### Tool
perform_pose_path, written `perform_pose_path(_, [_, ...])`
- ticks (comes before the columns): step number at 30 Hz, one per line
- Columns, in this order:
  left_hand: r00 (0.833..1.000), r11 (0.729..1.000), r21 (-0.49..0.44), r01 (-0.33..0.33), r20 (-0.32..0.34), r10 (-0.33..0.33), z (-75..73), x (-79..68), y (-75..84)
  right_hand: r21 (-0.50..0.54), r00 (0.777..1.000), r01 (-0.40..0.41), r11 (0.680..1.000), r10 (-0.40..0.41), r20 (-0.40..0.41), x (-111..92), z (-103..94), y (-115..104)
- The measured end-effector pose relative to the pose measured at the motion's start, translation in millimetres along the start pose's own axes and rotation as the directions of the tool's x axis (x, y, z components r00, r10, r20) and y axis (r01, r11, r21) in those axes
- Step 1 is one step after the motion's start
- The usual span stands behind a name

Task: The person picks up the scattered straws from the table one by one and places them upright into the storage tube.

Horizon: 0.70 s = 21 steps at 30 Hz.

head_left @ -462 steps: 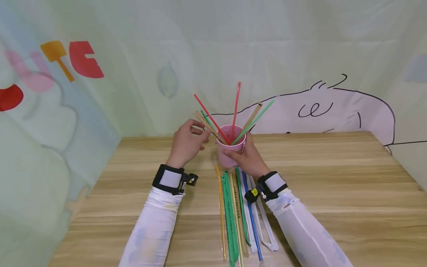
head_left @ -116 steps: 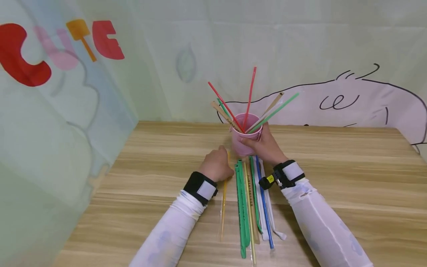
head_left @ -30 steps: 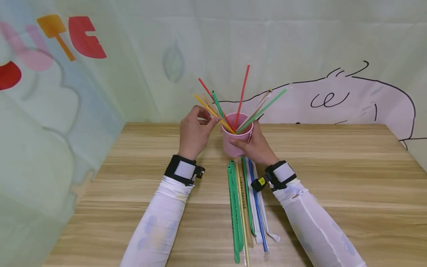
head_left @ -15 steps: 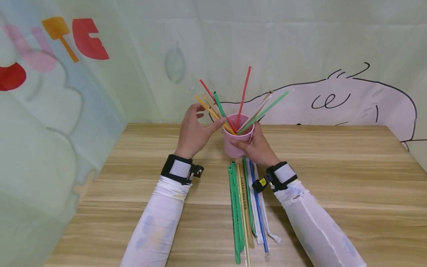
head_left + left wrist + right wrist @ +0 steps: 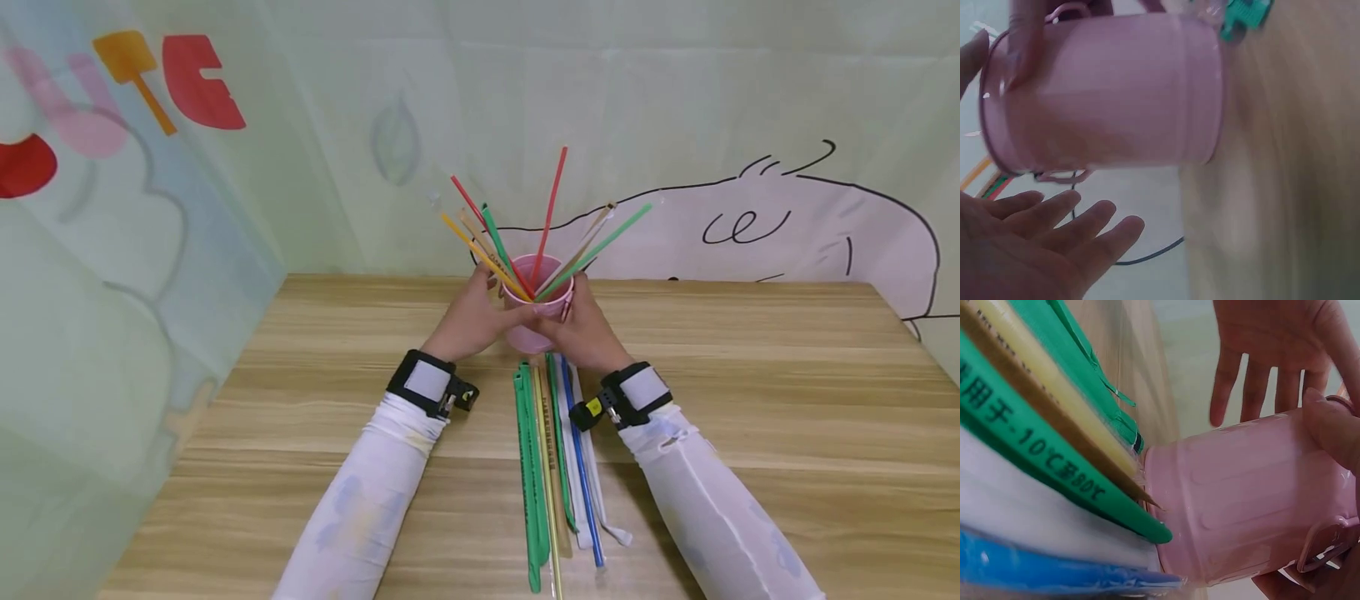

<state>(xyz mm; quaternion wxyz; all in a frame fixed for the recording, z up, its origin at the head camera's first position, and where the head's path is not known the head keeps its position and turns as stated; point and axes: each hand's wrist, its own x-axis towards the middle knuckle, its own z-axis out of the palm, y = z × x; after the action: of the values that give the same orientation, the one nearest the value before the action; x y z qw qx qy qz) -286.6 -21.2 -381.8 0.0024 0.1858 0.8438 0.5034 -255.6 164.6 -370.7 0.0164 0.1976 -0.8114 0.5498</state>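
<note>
Blocked on right of pink bucket (image 5: 1116,94) by right hand (image 5: 591,335), with thumb across front. Crowded on left by left hand (image 5: 467,322), despite slim gap between fingers (image 5: 1107,242) and bucket side. Hemmed in above by fanned straws (image 5: 553,204), barred behind by printed backdrop (image 5: 637,108). Obstructed in front by laid-out straws (image 5: 532,483). Passable over wooden tabletop (image 5: 787,417), outward of both sleeves (image 5: 371,500).
</note>
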Motion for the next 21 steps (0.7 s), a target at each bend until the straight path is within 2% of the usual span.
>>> perform_pose_path(5, [0.998, 0.996, -0.067, -0.056, 0.010, 0.057, 13.9, 2.6, -6.2, -0.019, 1.000, 0.027, 0.999, -0.028, -0.015, 1.6, -1.2, 2.5])
perform_pose_path(10, [0.997, 0.992, -0.098, -0.082, -0.016, 0.081, 23.5, 3.5, -6.6, -0.014, 0.998, 0.052, 0.999, -0.052, -0.022, 2.4, -1.2, 5.5])
perform_pose_path(15, [0.994, 0.994, -0.070, -0.089, -0.074, 0.084, 27.8, 2.5, -5.2, -0.024, 0.998, 0.061, 0.998, -0.062, -0.025, 2.8, 0.6, 6.6])
perform_pose_path(21, [0.991, 0.999, -0.023, -0.047, -0.125, 0.044, 30.0, -0.2, -4.5, -0.025, 0.998, 0.056, 0.998, -0.056, -0.030, 2.8, 3.4, 5.6])
